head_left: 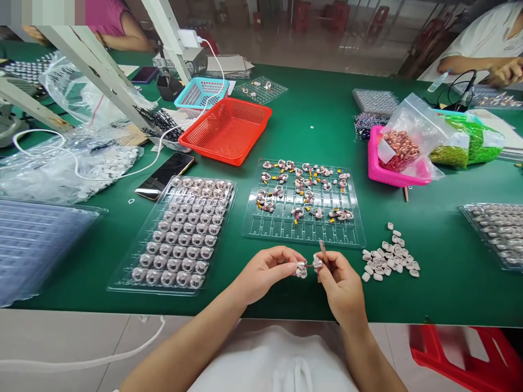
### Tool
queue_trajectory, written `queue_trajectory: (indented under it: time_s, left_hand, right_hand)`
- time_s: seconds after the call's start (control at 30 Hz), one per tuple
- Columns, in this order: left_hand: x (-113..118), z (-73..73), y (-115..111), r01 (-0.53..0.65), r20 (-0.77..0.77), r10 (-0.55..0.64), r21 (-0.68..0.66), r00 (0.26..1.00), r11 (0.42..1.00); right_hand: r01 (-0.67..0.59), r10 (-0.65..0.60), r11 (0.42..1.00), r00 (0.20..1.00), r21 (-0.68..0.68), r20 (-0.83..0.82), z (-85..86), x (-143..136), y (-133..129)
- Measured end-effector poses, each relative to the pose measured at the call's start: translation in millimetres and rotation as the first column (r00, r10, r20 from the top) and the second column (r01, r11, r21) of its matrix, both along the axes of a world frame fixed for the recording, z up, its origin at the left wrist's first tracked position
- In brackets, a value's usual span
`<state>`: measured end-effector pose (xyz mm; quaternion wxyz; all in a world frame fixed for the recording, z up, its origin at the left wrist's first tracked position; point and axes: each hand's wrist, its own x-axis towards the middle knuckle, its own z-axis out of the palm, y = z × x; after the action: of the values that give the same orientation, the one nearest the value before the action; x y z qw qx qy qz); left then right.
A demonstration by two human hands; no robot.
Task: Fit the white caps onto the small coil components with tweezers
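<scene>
Near the table's front edge, my left hand [274,270] pinches a small shiny earphone-like part [301,269]. My right hand [341,283] closes on a small white piece [317,262] and a thin flat metal tool [324,251] that points up between the fingers. A short thin wire seems to link the two small parts. Just beyond my hands lies a clear tray [269,227] with several white parts carrying wires and yellow tabs. A pile of small white caps [390,257] is to the right of my right hand.
Left is a tray of shiny round shells [180,234], beside a phone [165,175]. Farther back stand a red basket [229,130], a blue basket [202,92] and a pink basket [398,175] with bagged copper-coloured parts. A co-worker's hand [506,71] is at the far right.
</scene>
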<state>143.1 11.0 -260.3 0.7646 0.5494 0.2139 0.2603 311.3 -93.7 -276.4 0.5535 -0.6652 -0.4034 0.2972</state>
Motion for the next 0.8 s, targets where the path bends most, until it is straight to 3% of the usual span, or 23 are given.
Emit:
queue_trajectory:
  time_s: [0.1, 0.17, 0.23, 0.33, 0.43, 0.53, 0.67, 0.73, 0.8]
  left_hand:
    - [-2.0, 2.5, -3.4, -0.033, -0.135, 0.074, 0.282, 0.988, 0.959]
    - [-1.6, 0.0, -5.3, -0.074, -0.217, 0.215, 0.520, 0.952, 0.851]
    - [-0.2, -6.3, -6.7, -0.069, -0.245, 0.312, 0.677, 0.918, 0.733]
    - [1.6, -16.9, -9.0, -0.022, -0.240, 0.349, 0.796, 0.906, 0.604]
    - [1.5, -18.8, -13.1, -0.048, -0.196, 0.386, 0.841, 0.901, 0.539]
    - [0.2, -10.8, -19.0, -0.154, -0.099, 0.409, 0.826, 0.907, 0.543]
    - [0.9, 0.7, -25.5, -0.240, 0.026, 0.350, 0.774, 0.936, 0.586]
    - [2.4, 3.0, -27.6, -0.258, 0.038, 0.337, 0.724, 0.941, 0.639]
    - [4.0, 3.5, -29.3, -0.259, 0.008, 0.329, 0.634, 0.944, 0.729]
  right_hand:
    - [0.052, -0.052, 0.998, 0.999, 0.024, -0.004, 2.7, -2.3, 0.7]
    - [0.093, -0.093, 0.995, 0.996, 0.038, -0.014, 3.9, -2.9, 0.8]
    - [0.133, -0.132, 0.990, 0.991, 0.049, -0.026, 4.7, -3.3, 0.6]
    - [0.166, -0.164, 0.983, 0.986, 0.072, -0.034, 5.0, -4.0, -0.8]
    - [0.191, -0.192, 0.977, 0.981, 0.093, 0.006, 3.4, -5.9, -3.9]
    - [0.201, -0.214, 0.970, 0.973, 0.136, 0.087, 0.4, -10.3, -6.5]
    - [0.123, -0.164, 0.966, 0.971, 0.228, 0.174, -0.8, -20.3, -7.3]
    - [0.081, -0.154, 0.955, 0.957, 0.286, 0.245, 0.1, -25.7, -7.6]
    - [0.046, -0.170, 0.938, 0.925, 0.343, 0.341, 0.6, -30.5, -8.6]
